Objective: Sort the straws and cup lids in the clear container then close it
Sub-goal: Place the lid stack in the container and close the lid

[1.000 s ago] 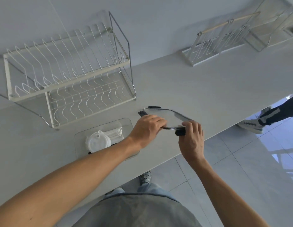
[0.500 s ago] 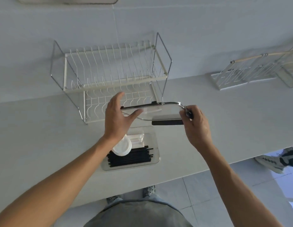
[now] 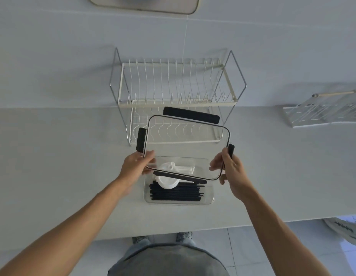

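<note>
A clear rectangular container (image 3: 210,198) sits on the counter near its front edge. Inside lie several black straws (image 3: 176,194), white cup lids (image 3: 166,181) and white straws (image 3: 186,169). I hold the container's clear lid (image 3: 185,148), with its black rim and black latches, tilted in the air above the container's far half. My left hand (image 3: 136,166) grips the lid's left near corner. My right hand (image 3: 229,168) grips its right edge by a black latch.
A white two-tier wire dish rack (image 3: 173,96) stands against the wall right behind the container. A second wire rack (image 3: 320,113) lies at the right. The counter's front edge (image 3: 213,230) runs just below the container. A shoe shows on the floor at lower right.
The lid has been lifted from the counter on the right, carried left and turned flat-side up over the container. Both hands have shifted to its side edges. The view has swung to face the rack.
</note>
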